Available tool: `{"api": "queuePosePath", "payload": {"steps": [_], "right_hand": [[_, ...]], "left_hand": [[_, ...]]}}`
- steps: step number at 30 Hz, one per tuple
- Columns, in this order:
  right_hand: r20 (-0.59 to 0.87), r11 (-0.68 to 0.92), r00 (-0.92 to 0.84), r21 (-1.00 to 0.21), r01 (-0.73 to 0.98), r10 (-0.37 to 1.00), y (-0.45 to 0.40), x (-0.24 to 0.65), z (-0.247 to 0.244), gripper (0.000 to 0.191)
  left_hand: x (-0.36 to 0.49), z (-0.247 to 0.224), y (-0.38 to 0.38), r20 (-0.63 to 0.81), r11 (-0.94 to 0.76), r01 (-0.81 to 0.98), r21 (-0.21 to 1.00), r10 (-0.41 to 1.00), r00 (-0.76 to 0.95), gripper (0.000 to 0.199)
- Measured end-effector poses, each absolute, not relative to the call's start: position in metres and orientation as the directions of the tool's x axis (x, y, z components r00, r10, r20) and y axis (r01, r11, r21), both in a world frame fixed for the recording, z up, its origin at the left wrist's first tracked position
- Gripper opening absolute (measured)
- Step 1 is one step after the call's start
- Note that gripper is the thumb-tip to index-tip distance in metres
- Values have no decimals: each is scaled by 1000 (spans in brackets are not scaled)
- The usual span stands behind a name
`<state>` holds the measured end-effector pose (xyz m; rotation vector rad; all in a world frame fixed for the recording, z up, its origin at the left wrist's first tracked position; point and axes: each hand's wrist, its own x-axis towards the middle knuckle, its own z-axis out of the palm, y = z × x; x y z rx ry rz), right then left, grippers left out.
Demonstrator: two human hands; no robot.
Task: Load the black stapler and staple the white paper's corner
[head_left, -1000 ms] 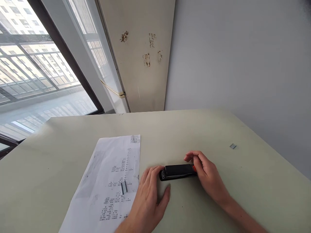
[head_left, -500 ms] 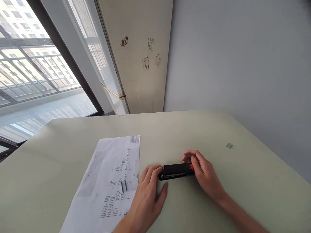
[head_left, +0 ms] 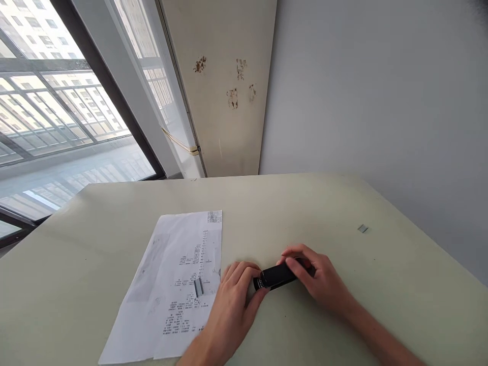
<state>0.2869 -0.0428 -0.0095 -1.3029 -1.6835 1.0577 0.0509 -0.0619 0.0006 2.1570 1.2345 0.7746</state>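
Note:
A black stapler with a bit of red at its right end lies slightly tilted between my hands, over the pale table. My left hand grips its left end, thumb below and fingers above. Around the right end my right hand is closed, its thumb on top and its fingers on the far side. Left of my left hand lies a printed white sheet, with a small grey strip of staples on it. Another short staple strip rests on the table farther right.
The pale green table reaches back to a stained beige panel and a grey wall. A window with a dark frame stands at the left.
My right hand has closed over the stapler's right end, and my left thumb has come up against its left end. The stapler has tilted, right end away. The view has shifted slightly.

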Motion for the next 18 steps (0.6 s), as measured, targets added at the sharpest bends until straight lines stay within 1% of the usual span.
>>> {"api": "queuePosePath", "payload": {"steps": [3, 5, 9, 14, 18], "right_hand": [[105, 248, -344, -880, 405, 933, -42, 291, -5, 27], [115, 285, -378, -856, 432, 919, -41, 293, -2, 27], [78, 264, -389, -852, 453, 918, -39, 297, 2, 22], [50, 233, -397, -874, 427, 916, -36, 305, 1, 23], [23, 194, -352, -867, 459, 936, -31, 315, -2, 26]], "left_hand": [[51, 1, -63, 217, -448, 581, 679, 879, 425, 8], [50, 2, -63, 218, -451, 588, 672, 879, 425, 7], [51, 5, -63, 212, -470, 615, 634, 870, 446, 7], [50, 7, -64, 234, -507, 644, 573, 854, 464, 7], [42, 10, -60, 271, -525, 676, 517, 850, 453, 9]]}}
